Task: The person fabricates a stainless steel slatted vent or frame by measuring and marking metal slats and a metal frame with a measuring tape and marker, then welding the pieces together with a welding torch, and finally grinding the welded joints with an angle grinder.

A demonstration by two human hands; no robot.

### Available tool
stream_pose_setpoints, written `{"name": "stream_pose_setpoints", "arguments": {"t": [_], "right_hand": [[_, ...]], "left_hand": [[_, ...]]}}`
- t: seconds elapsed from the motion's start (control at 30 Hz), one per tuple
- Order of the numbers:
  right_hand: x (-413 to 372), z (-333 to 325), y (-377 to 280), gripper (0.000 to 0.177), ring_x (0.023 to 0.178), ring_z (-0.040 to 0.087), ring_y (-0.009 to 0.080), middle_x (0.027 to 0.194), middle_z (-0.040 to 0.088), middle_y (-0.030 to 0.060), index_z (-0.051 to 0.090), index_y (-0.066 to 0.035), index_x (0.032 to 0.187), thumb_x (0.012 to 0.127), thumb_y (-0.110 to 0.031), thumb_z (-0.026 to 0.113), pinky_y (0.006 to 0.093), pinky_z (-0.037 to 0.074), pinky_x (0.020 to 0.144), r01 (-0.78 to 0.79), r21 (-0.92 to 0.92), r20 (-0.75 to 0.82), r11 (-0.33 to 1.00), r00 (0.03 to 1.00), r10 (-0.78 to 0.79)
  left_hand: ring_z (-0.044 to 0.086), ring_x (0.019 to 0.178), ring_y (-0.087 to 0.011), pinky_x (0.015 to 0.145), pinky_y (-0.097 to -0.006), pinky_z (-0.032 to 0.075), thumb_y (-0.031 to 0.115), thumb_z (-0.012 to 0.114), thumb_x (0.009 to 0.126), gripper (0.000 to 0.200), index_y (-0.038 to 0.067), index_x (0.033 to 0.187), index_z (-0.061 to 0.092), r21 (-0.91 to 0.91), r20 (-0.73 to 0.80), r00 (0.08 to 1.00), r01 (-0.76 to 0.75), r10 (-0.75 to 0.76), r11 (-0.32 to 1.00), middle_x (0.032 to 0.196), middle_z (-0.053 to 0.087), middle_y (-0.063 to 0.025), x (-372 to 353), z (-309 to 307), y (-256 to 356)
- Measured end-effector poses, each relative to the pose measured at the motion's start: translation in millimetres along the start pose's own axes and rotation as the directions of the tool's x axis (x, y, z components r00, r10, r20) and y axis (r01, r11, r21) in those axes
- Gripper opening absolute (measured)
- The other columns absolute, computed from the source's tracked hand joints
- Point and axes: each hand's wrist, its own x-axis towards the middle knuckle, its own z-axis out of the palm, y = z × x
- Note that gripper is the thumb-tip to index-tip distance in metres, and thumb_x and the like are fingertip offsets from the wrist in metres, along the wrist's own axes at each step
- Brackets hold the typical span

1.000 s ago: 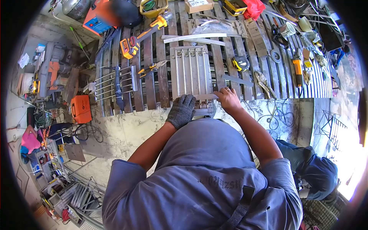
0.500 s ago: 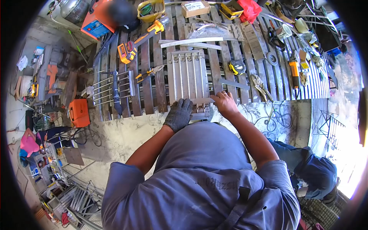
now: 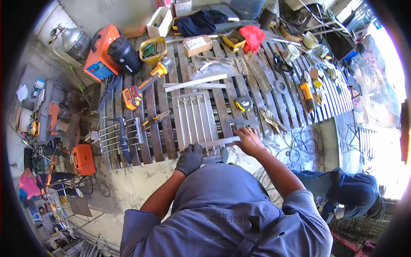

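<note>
A grille of several parallel metal rods (image 3: pixel 196 118) lies on a flat metal plate (image 3: pixel 210 115) at the near edge of the slatted bench. Across the rods, close to my body, runs a flat metal bar (image 3: pixel 220 141). My left hand (image 3: pixel 189 160), in a dark grey glove, has its fingers bent together at the bar's left end, beside the grille. My right hand (image 3: pixel 249 141) is bare and pinches the bar's right end. Just beyond it lies another flat metal strip (image 3: pixel 242 121). The left fingertips' exact contact is partly hidden.
Pliers (image 3: pixel 156 120), a cordless tool (image 3: pixel 132 98) and a second rod grille (image 3: pixel 112 136) are at left. A tape measure (image 3: pixel 244 103), locking pliers (image 3: pixel 272 120) and an orange grinder (image 3: pixel 307 97) are at right. A co-worker (image 3: pixel 349 192) bends down at lower right.
My view has tilted up, so the bench appears lower and more of its far side shows. Both hands remain at the bar, which now looks more slanted, its right end higher.
</note>
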Motion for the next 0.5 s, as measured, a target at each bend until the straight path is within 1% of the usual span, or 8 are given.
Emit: {"name": "stream_pose_setpoints", "arguments": {"t": [0.03,0.1,0.17,0.3,0.4,0.43,0.47,0.5], "right_hand": [[-1,-5,4,0.052,0.136,0.06,0.037,0.139,0.068,0.0144,0.07,-0.012,0.141,0.097,-0.039,0.08,0.054,0.043,0.114,-0.012,-0.006,-0.022,1.0,1.0,0.011],[-1,-11,10,0.049,0.135,0.06,0.0369,0.137,0.069,0.0142,0.072,-0.011,0.138,0.097,-0.037,0.08,0.054,0.043,0.113,-0.015,-0.012,-0.053,1.0,0.999,0.014],[1,-15,15,0.047,0.134,0.06,0.0368,0.135,0.069,0.0145,0.073,-0.01,0.136,0.097,-0.035,0.081,0.0538,0.043,0.113,-0.016,0.023,-0.067,1.0,0.998,0.017],[16,-20,22,0.042,0.13,0.063,0.0374,0.132,0.07,0.0158,0.075,-0.009,0.132,0.095,-0.028,0.081,0.0535,0.046,0.11,0.001,0.051,-0.065,0.999,0.998,0.003],[47,-28,28,0.038,0.124,0.066,0.0389,0.127,0.071,0.0167,0.075,-0.01,0.13,0.095,-0.023,0.08,0.054,0.049,0.106,0.037,0.073,-0.092,0.997,0.995,-0.03],[63,-35,24,0.031,0.12,0.068,0.0402,0.12,0.072,0.0169,0.076,-0.01,0.124,0.094,-0.018,0.078,0.0543,0.051,0.102,0.06,0.035,-0.172,0.998,0.984,-0.053],[85,-44,23,0.024,0.12,0.067,0.0406,0.115,0.072,0.0173,0.075,-0.009,0.118,0.095,-0.017,0.076,0.0543,0.052,0.1,0.101,0.058,-0.198,0.993,0.976,-0.088],[111,-50,24,0.02,0.121,0.067,0.0419,0.117,0.072,0.0183,0.074,-0.009,0.115,0.095,-0.015,0.073,0.0548,0.054,0.099,0.045,0.042,-0.121,0.998,0.992,-0.04]], "left_hand": [[0.061,0.122,-0.0375,0.102,-0.0494,0.057,0.034,0.068,0.096,0.055,0.0,0.138,0.063,-0.016,0.024,1.0,0.017,-0.017,1.0,0.137,0.059,-0.0187,1,0,1],[0.063,0.12,-0.0377,0.1,-0.049,0.058,0.032,0.065,0.099,0.051,0.0,0.138,0.065,0.011,-0.056,0.998,-0.009,0.009,1.0,0.136,0.061,-0.0187,0,8,-1],[0.064,0.118,-0.0381,0.1,-0.0495,0.058,0.03,0.063,0.1,0.048,0.0,0.137,0.065,0.047,-0.053,0.998,-0.015,0.017,0.999,0.134,0.062,-0.0193,1,22,-7],[0.066,0.118,-0.0381,0.098,-0.0491,0.058,0.029,0.062,0.101,0.043,0.0,0.131,0.067,-0.157,0.034,0.997,0.069,-0.065,0.985,0.13,0.065,-0.0199,3,8,-9],[0.066,0.115,-0.0366,0.094,-0.0476,0.06,0.027,0.06,0.1,0.042,0.0,0.13,0.067,-0.101,0.016,0.999,0.034,-0.032,0.994,0.127,0.066,-0.0181,7,-16,-1],[0.066,0.115,-0.0362,0.093,-0.0476,0.06,0.026,0.06,0.099,0.041,0.0,0.131,0.067,-0.053,-0.006,1.0,0.017,-0.017,0.998,0.128,0.066,-0.0175,4,-16,0],[0.066,0.114,-0.0359,0.093,-0.0476,0.06,0.025,0.059,0.099,0.041,0.0,0.131,0.067,-0.006,-0.026,1.0,0.003,-0.003,1.0,0.129,0.066,-0.017,2,-15,2],[0.065,0.115,-0.0385,0.092,-0.0478,0.061,0.025,0.059,0.097,0.044,-0.003,0.131,0.067,-0.028,-0.043,0.999,0.012,-0.013,1.0,0.133,0.063,-0.0208,1,-7,3]]}}
